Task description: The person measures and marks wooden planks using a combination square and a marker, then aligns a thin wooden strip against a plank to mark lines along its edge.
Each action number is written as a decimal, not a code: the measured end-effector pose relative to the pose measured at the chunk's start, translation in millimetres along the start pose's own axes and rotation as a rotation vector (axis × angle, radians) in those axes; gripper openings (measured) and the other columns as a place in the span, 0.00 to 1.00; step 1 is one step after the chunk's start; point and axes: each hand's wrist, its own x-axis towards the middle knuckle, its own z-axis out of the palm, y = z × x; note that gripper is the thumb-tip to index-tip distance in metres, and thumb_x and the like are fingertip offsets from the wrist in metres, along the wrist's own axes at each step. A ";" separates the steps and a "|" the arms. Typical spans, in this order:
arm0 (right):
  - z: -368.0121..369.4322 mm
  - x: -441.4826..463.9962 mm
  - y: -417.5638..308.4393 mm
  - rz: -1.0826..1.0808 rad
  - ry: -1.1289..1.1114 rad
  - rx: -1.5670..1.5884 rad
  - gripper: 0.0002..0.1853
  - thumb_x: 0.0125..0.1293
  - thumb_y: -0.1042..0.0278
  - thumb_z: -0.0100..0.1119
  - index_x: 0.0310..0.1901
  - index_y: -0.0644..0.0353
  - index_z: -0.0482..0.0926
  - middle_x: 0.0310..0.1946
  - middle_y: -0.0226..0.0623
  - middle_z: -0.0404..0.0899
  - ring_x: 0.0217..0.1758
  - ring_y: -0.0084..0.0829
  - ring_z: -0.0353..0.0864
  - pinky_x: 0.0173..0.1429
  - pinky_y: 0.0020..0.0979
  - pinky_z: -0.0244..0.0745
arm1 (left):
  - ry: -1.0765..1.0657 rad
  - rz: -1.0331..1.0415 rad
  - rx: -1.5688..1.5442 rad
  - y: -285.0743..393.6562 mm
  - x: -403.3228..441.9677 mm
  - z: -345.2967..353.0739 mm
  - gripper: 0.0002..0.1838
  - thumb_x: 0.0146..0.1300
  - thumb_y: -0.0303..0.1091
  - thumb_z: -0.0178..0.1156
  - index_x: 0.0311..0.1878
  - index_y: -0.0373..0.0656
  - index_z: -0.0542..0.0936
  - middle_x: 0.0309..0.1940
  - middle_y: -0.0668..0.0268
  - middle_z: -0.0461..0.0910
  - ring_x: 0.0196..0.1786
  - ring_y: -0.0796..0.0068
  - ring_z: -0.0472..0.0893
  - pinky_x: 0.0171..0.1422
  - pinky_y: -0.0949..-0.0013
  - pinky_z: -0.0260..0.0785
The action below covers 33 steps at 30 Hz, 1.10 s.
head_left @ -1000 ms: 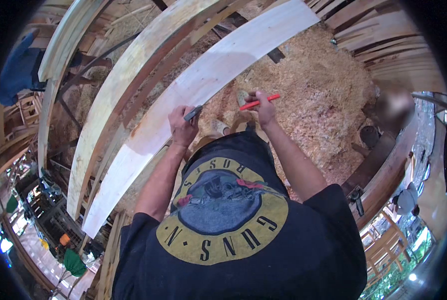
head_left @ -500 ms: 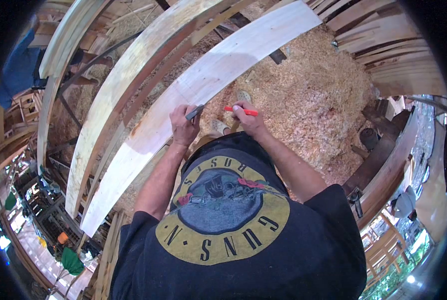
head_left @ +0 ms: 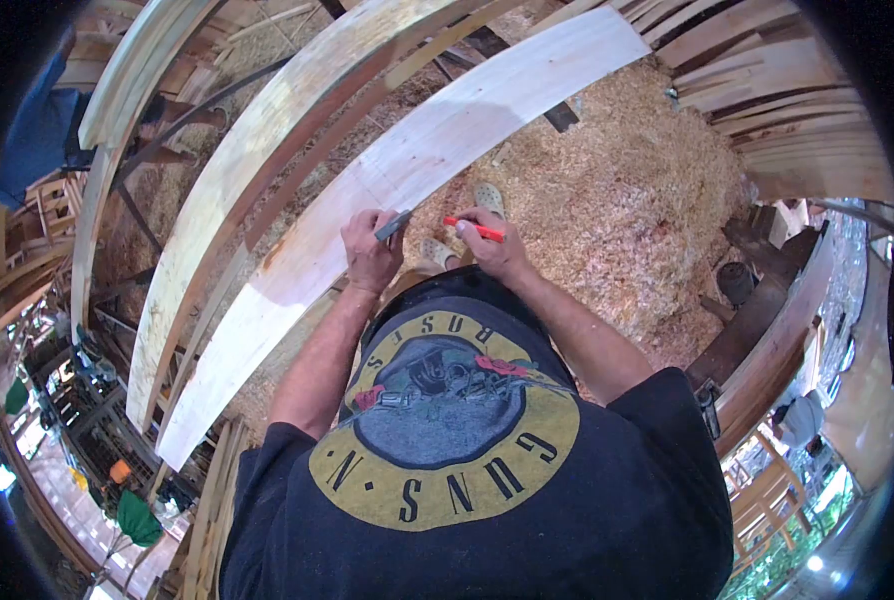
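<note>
A long pale plank [head_left: 437, 130] with a curved edge lies diagonally in front of me. My left hand [head_left: 371, 252] is at the plank's near edge, its fingers closed around a short dark grey bar [head_left: 392, 226] whose exact kind I cannot make out. To its right, my right hand [head_left: 501, 246] grips a red pencil [head_left: 477, 228], with one end pointing left toward the bar. The pencil is apart from the plank, above the shavings and near my shoes.
Wood shavings [head_left: 627, 190] cover the floor. Beyond the plank run another thick curved timber [head_left: 237, 150] and dark metal supports. Stacked boards [head_left: 787, 90] stand at upper right, a large wooden beam [head_left: 777, 340] at right. A person in blue clothing [head_left: 42, 130] is at far left.
My right hand has turned slightly, so the red pencil now slants more and sits a little further left. My left hand keeps the grey bar in nearly the same place.
</note>
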 end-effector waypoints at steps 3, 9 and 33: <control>-1.4 0.5 -20.3 -0.101 -0.005 -0.092 0.13 0.71 0.61 0.63 0.51 0.60 0.85 0.37 0.44 0.88 0.39 0.38 0.89 0.46 0.37 0.82 | -0.006 -0.016 0.003 4.4 1.8 -3.4 0.09 0.65 0.40 0.67 0.45 0.49 0.82 0.36 0.61 0.77 0.43 0.57 0.78 0.47 0.53 0.64; 23.0 14.7 -0.7 -0.274 0.009 -0.107 0.13 0.69 0.63 0.65 0.51 0.58 0.85 0.43 0.45 0.87 0.45 0.45 0.88 0.50 0.40 0.82 | 0.011 -0.009 0.007 3.8 2.5 -2.4 0.09 0.65 0.41 0.67 0.44 0.49 0.82 0.35 0.61 0.77 0.41 0.57 0.77 0.45 0.53 0.64; 17.5 26.1 5.3 -0.492 -0.004 -0.273 0.10 0.64 0.66 0.69 0.47 0.50 0.88 0.37 0.38 0.88 0.39 0.41 0.87 0.42 0.40 0.81 | 0.024 -0.012 -0.009 4.0 3.2 -3.9 0.10 0.63 0.39 0.69 0.44 0.48 0.82 0.34 0.61 0.76 0.41 0.57 0.78 0.46 0.54 0.65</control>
